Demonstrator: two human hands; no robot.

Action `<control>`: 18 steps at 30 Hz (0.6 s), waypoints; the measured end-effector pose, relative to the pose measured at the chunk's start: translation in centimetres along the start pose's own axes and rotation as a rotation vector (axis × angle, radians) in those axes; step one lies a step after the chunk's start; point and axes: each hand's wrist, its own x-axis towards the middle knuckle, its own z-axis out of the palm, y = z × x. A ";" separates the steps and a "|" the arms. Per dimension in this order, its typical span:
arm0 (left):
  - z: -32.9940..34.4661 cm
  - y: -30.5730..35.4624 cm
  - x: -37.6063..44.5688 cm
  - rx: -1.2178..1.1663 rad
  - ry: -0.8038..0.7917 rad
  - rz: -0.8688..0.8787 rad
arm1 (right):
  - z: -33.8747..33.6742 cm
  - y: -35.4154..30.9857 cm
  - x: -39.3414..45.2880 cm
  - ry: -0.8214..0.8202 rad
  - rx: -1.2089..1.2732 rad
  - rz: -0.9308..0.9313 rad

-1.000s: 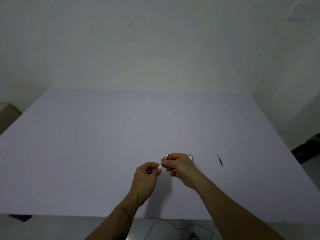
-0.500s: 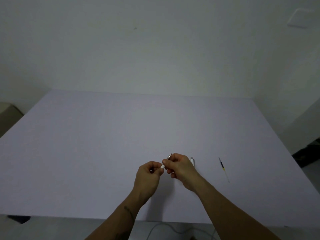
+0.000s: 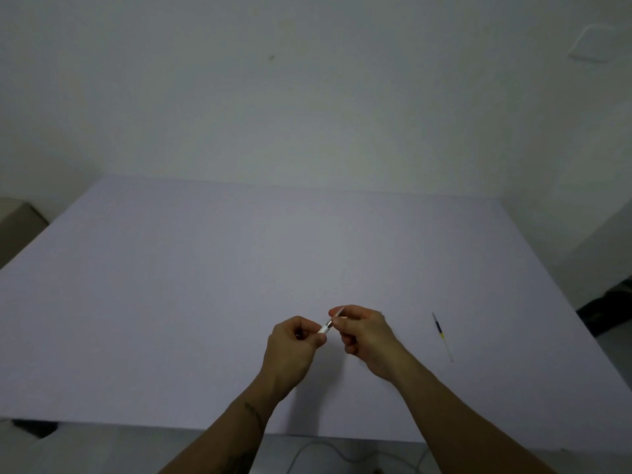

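Both hands meet above the near middle of a pale lilac table (image 3: 205,285). My left hand (image 3: 292,350) grips the white barrel of a pen (image 3: 325,328), most of it hidden in the curled fingers. My right hand (image 3: 364,331) pinches the pen's thin metal front end (image 3: 337,314) between thumb and fingers. The two hands nearly touch at the joint. To the right of them on the table lies a thin pen refill (image 3: 442,335) with a dark and yellow section.
A white wall rises behind the table. A beige box (image 3: 17,220) stands off the left edge. Dark objects (image 3: 612,302) sit on the floor at the right. A white cable (image 3: 342,456) runs on the floor below the near edge.
The hands stay together on the pen, and a bit more of the white barrel shows between them. A small white piece seen behind my right hand earlier is now almost hidden.
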 end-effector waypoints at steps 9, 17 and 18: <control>0.1 -0.1 -0.3 0.018 -0.011 -0.003 | 0.4 0.5 -0.3 0.000 -0.023 0.011; 0.4 -0.1 -0.4 0.019 -0.007 0.002 | 0.6 0.4 -0.8 0.030 -0.046 0.003; 0.4 0.0 -0.4 0.019 -0.005 0.003 | 0.6 0.4 -0.9 0.025 -0.045 -0.001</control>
